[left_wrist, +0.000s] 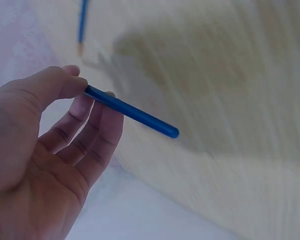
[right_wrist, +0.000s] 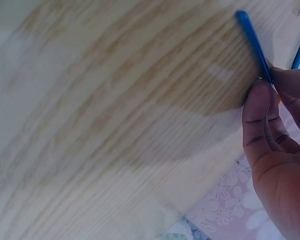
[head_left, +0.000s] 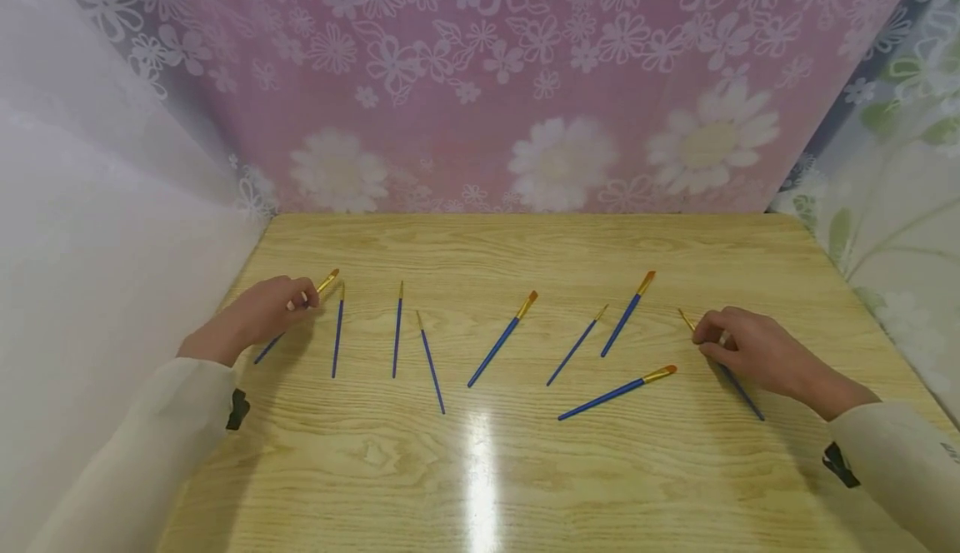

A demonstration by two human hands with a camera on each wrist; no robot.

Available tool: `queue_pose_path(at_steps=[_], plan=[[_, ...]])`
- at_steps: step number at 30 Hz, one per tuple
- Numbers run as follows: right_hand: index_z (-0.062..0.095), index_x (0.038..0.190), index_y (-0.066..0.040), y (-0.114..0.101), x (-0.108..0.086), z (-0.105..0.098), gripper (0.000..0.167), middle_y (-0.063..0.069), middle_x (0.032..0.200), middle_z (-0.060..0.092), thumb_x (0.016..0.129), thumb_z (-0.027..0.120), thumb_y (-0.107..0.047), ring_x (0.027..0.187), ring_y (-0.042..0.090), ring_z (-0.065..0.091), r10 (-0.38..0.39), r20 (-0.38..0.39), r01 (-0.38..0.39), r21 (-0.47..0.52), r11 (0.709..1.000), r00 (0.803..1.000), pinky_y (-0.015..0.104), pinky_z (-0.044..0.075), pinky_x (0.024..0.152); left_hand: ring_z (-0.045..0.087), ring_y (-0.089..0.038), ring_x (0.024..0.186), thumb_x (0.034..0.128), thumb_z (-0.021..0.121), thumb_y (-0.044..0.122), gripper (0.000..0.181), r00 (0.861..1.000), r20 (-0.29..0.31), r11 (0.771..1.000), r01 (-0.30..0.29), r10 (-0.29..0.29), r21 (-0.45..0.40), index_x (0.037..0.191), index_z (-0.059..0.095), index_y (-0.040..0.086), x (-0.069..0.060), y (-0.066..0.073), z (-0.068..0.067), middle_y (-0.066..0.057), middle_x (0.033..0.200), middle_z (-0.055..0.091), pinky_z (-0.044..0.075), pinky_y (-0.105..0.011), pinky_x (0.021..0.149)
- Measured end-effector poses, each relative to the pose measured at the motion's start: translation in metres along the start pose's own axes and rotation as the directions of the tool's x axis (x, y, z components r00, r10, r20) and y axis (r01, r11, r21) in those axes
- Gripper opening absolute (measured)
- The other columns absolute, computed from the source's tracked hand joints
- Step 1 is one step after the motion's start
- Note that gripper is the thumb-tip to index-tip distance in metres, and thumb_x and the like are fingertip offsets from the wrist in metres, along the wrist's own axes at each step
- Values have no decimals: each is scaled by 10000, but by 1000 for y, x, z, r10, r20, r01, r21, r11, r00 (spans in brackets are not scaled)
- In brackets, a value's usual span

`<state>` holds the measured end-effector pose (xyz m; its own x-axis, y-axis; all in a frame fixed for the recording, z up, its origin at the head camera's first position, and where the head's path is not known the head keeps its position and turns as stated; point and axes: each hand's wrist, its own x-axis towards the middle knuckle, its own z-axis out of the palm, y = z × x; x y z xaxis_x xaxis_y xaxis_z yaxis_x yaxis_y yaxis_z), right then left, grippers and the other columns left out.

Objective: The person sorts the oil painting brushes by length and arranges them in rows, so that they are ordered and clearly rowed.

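Observation:
My left hand (head_left: 281, 307) pinches a blue paintbrush (left_wrist: 135, 114) between thumb and fingers near the table's left side. That brush's gold ferrule and brown bristles show past the fingers in the head view. On the right, my right hand (head_left: 753, 349) pinches a thin blue paintbrush (right_wrist: 252, 42); its handle slants toward the table's near right. Just right of the left hand lies a thin paintbrush (head_left: 338, 336). Closest to the right hand on its inner side are a flat paintbrush (head_left: 618, 391) and another flat paintbrush (head_left: 627, 316).
Between the hands, more blue brushes lie spread on the wooden table (head_left: 375, 486): two thin ones, a thin brush (head_left: 397, 332) among them, a flat brush (head_left: 502, 341) and a small brush (head_left: 576, 346). A pink flowered curtain (head_left: 465, 95) hangs behind; pale cloth (head_left: 112, 203) borders the left.

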<state>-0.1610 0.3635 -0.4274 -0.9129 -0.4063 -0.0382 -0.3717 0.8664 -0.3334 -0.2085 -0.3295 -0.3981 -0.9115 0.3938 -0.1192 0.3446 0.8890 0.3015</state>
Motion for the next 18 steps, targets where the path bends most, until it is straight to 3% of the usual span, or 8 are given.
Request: queue_pose_path(at_steps=[9,18], plan=[[745,1089,-112,1,-2,1,65,-25,975,706,1029,755,-87,764,48,613,11,3,-11,17,1000,1000,299,531,670,699,-373,1048,1108,606,75,248,998,35,991,59,-55,-123,1345,668,41,39,45,2,-262,1254,693,567,-540,874],[744,1093,-91,0,0,-1,52,-5,980,718,1042,740,-92,821,118,666,26,22,-26,29,999,999,334,561,701,673,-409,1141,1137,538,90,318,997,31,975,76,-72,-207,1438,631,49,73,86,11,-281,1366,664,540,-524,910]])
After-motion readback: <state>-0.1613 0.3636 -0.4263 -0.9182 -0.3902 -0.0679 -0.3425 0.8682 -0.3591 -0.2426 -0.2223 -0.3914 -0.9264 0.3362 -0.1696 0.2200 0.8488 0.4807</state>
